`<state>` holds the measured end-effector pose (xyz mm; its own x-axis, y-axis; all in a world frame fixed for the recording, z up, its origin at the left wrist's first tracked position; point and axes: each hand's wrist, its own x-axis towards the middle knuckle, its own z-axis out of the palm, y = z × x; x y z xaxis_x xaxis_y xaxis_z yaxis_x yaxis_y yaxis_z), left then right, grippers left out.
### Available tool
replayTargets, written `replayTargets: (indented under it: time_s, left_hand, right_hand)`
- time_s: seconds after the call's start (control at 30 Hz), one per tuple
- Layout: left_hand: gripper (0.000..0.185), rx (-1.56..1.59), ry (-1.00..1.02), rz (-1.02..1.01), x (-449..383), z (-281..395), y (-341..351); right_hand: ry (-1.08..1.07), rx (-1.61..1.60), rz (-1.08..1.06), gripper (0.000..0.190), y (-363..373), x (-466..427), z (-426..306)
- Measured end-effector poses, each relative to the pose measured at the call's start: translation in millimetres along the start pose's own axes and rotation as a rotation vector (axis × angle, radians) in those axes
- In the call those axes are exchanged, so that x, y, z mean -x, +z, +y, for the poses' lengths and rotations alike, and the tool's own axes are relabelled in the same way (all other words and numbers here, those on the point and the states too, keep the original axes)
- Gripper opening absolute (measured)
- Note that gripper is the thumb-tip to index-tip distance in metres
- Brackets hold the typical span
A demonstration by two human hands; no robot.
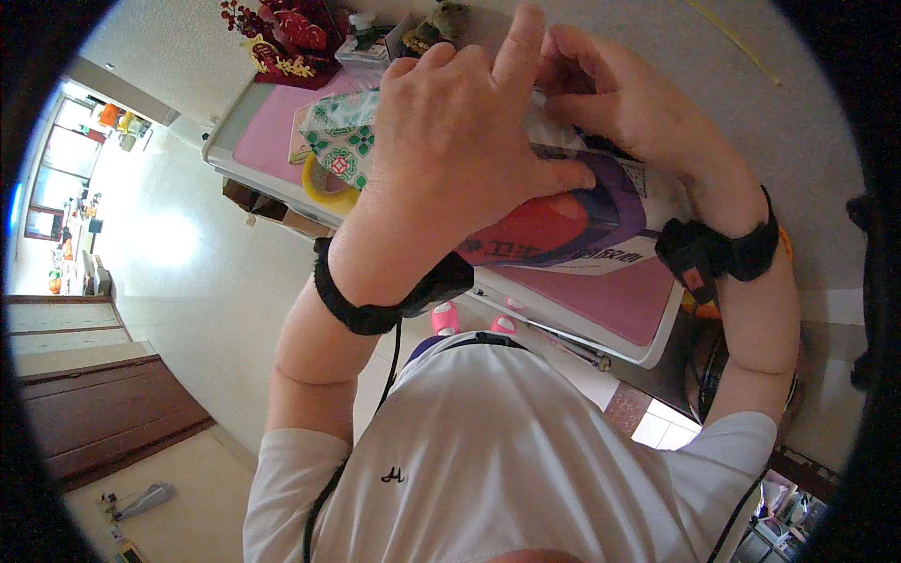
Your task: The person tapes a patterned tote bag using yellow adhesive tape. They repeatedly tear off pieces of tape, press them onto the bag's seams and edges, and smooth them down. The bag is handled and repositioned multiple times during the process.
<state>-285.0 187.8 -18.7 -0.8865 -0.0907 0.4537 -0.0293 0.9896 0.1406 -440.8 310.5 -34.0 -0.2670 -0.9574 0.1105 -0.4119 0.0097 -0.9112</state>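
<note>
A glossy plastic package point(542, 225), red, purple and white with printed writing, lies on the pink-topped table before me. Over its left part is my left hand point(457, 134), palm down, index finger stretched out and thumb spread over the package. My right hand point(605, 91) is at the package's far side, fingers curled towards the thumb; whether anything is between them I cannot tell. To the left of my left hand lie a plastic wrapping with a green and red pattern point(341, 144) and a yellow roll of tape point(327, 186), both partly hidden by that hand.
Red decorations point(292, 42), a clear container point(362, 49) and a small plush figure point(443, 21) stand at the table's far left. The table's white rim point(246, 165) runs along my side, with a cardboard box point(267, 204) below it. Black straps circle both wrists; cables run from them.
</note>
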Motion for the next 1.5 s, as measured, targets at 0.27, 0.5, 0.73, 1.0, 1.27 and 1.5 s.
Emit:
replayTargets:
  time_s: [0.27, 0.5, 0.73, 1.0, 1.27, 1.5]
  left_hand:
    - [0.117, 0.023, 0.13, -0.066, 7, -5, -8]
    - [0.099, -0.018, 0.179, 0.232, 27, 1, 3]
    - [0.086, 0.358, -0.478, -0.326, -16, 10, -42]
    - [0.076, 0.345, -0.088, -0.091, 7, -25, -13]
    - [0.068, 0.289, -0.036, -0.036, 9, -23, -3]
    - [0.067, 0.227, 0.028, 0.079, 13, -32, 9]
  right_hand:
    - [0.033, -0.008, 0.045, 0.036, 9, 3, -10]
    - [-0.011, 0.317, 0.111, 0.021, 6, 4, -17]
    - [0.028, 0.144, 0.06, 0.017, 4, -1, -14]
    - [-0.11, 0.289, 0.122, 0.017, 9, 1, -10]
    - [-0.221, 0.452, 0.162, 0.02, 19, 1, -4]
    - [-0.145, 0.597, 0.195, 0.019, 24, 0, -6]
